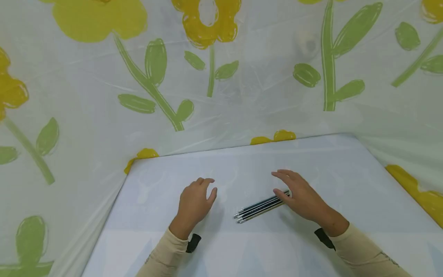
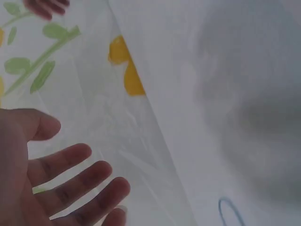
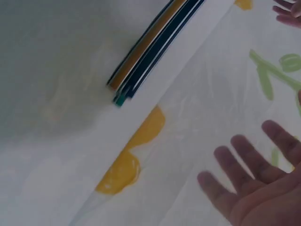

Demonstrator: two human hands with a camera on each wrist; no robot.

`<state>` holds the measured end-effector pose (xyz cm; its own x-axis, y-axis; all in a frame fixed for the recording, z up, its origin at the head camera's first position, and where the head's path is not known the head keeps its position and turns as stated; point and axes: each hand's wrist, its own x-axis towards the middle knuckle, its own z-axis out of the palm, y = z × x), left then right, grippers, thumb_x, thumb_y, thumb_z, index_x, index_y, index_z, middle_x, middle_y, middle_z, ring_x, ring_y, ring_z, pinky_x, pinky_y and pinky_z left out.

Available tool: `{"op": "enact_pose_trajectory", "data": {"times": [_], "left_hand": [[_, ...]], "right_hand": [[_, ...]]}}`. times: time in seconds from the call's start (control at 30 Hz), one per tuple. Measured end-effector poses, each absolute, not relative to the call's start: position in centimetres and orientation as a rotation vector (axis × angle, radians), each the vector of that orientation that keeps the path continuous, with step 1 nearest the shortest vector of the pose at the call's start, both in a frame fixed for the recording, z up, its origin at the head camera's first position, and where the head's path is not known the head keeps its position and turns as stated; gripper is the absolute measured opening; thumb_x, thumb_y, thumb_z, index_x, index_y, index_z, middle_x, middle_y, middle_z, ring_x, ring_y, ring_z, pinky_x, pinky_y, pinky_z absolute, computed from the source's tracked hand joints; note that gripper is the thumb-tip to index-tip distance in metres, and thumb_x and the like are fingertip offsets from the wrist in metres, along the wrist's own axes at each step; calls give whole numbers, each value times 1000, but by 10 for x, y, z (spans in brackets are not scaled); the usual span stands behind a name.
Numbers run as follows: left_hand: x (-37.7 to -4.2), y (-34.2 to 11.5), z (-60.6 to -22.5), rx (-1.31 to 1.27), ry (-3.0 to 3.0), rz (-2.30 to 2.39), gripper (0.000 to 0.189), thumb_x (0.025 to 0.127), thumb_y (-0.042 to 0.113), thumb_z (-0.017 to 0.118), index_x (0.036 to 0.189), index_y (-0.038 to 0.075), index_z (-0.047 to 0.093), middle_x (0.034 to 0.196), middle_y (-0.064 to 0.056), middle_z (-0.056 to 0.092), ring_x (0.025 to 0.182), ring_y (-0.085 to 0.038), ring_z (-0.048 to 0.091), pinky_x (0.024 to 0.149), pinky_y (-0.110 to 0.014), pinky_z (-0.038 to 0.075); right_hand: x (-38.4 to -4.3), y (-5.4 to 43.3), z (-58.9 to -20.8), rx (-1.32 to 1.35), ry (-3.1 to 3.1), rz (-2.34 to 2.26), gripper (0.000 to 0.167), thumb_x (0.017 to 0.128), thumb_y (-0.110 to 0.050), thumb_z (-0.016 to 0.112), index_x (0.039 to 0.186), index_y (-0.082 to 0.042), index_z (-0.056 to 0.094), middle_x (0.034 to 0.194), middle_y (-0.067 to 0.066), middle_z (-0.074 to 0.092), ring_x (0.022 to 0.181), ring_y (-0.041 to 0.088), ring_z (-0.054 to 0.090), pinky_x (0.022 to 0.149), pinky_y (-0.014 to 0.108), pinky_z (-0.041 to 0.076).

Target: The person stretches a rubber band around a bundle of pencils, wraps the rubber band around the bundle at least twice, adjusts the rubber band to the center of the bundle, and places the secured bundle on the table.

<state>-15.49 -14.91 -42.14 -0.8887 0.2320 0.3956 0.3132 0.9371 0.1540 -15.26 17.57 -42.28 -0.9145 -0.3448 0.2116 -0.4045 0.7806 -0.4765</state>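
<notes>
A small bundle of slim, pencil-like sticks (image 1: 261,207) lies slantwise on the white table, dark blue with pale lines and one gold-brown. Their near-left ends look silvery. My right hand (image 1: 306,196) hovers over the far end of the bundle, thumb and fingers apart, hiding part of it. In the right wrist view, the sticks (image 3: 155,47) appear away from the spread fingers (image 3: 230,165). To the left of the bundle, my left hand (image 1: 195,202) is held over the table with relaxed fingers and nothing in it. The left wrist view shows its fingers (image 2: 80,183) spread.
The white table (image 1: 166,246) has its back edge against a pale sheet (image 1: 242,104) printed with yellow flowers and green stems. This sheet also hangs along both sides. Dark straps (image 1: 194,243) show at the wrists, below beige sleeves (image 1: 164,252).
</notes>
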Motion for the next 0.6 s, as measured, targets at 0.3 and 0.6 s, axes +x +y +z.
{"op": "enact_pose_trajectory", "data": {"times": [0.3,0.6], "left_hand": [[-157,-134,-432,-342,-2700,-408,16,93,26,68,104,16,73,90,-2,72,65,-17,63,50,-21,42],[-154,-136,-454,-242,-2740,-468,15,93,25,68,103,16,73,90,-1,71,71,-17,64,52,-23,44]], "right_hand": [[-159,148,-431,758,-2847,833,51,94,-31,69,142,-18,55,142,9,54,134,32,49,106,54,45],[-156,142,-455,816,-2880,762,52,91,-32,73,138,-19,58,137,9,57,128,32,54,102,54,47]]}}
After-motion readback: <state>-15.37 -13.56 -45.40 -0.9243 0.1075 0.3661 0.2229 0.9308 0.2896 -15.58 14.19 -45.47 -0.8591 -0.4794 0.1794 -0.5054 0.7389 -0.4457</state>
